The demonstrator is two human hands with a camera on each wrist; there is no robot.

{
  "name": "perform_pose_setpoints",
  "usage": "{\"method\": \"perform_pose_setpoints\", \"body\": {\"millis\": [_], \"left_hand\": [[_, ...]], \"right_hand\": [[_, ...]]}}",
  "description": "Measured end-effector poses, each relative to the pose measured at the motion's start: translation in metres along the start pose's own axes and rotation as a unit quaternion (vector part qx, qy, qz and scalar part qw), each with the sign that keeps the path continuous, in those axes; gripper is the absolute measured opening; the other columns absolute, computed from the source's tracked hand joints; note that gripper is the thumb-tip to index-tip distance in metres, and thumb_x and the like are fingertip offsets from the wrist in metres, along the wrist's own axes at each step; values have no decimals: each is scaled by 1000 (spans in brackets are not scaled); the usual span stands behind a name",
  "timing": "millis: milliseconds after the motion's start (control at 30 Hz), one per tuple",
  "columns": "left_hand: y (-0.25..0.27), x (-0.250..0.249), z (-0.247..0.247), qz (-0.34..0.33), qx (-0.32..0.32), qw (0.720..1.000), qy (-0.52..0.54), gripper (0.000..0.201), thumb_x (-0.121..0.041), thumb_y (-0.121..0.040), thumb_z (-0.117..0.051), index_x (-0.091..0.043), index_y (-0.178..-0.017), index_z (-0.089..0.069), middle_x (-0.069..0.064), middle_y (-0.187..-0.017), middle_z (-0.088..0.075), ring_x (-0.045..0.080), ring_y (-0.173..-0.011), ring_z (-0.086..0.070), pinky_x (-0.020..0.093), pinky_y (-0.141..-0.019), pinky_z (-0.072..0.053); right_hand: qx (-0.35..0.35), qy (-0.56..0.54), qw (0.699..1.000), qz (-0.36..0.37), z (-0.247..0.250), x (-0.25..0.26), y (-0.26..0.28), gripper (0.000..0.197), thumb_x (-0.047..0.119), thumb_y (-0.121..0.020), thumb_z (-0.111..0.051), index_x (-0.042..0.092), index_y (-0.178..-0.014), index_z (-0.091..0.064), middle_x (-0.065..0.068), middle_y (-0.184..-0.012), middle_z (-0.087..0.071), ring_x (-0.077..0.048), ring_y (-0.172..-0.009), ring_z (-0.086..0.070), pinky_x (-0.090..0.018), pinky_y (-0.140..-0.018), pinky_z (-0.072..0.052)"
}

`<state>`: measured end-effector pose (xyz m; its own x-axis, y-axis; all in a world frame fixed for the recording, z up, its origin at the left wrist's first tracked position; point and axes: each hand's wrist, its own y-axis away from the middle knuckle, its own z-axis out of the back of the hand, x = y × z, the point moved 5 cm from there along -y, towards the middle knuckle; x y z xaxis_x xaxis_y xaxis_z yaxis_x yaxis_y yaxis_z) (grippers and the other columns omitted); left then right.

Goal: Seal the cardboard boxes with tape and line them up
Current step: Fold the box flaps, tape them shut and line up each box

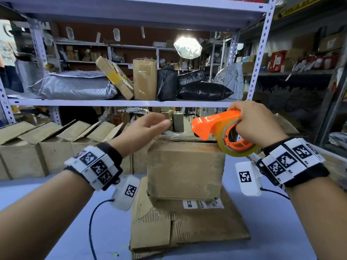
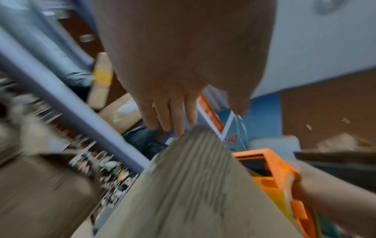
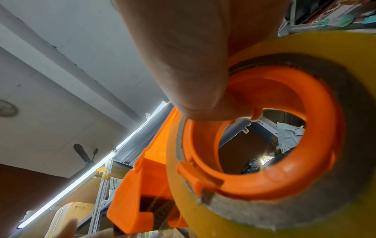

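A worn cardboard box (image 1: 185, 169) stands on a flattened sheet of cardboard (image 1: 187, 226) in the middle of the table. My right hand (image 1: 251, 124) grips an orange tape dispenser (image 1: 216, 124) with a yellowish tape roll (image 1: 237, 151), its nose over the box's top right edge. In the right wrist view my fingers (image 3: 193, 64) curl through the dispenser's ring (image 3: 284, 145). My left hand (image 1: 150, 126) hovers with straight fingers above the box's top left edge, holding nothing. The left wrist view is blurred and shows my fingers (image 2: 171, 116) above the box top (image 2: 193, 185).
A row of open cardboard boxes (image 1: 47, 145) stands along the table's back left. A metal shelf (image 1: 120, 102) just behind holds parcels, grey and black mailer bags. More shelving stands at the right. Cables (image 1: 92, 222) trail from both wrist cameras over the pale table.
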<state>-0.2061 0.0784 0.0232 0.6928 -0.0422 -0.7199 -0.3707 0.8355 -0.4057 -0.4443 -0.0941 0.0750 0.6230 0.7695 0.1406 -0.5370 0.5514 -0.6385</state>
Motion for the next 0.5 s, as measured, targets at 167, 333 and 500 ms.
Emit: {"method": "perform_pose_setpoints", "body": {"millis": [167,333,500], "left_hand": [[-14,-14,-45,44,249,938,-239,135,-93,-55,-53,-29,-161,0,-4,-168,-14,18,-151,-23,35,-120,-24],[-20,-9,-57,23,259,907,-331,137,-83,-65,-65,-17,-161,7,1,-169,-13,20,-152,-21,34,-122,-20],[-19,-5,-56,17,265,912,-314,134,-87,-65,-64,-27,-161,8,-3,-169,-13,21,-153,-18,45,-124,-20]], "right_hand": [[0,5,1000,0,2,4,1,46,2,-77,-59,25,-117,-64,-8,-108,-63,-31,-96,-59,-41,-78,-50],[-12,20,1000,16,8,9,3,49,3,-77,-56,27,-119,-60,-6,-111,-58,-32,-99,-57,-45,-78,-52],[-63,28,997,45,13,22,-4,51,3,-76,-57,29,-120,-59,-4,-111,-55,-33,-94,-58,-39,-71,-45]]}}
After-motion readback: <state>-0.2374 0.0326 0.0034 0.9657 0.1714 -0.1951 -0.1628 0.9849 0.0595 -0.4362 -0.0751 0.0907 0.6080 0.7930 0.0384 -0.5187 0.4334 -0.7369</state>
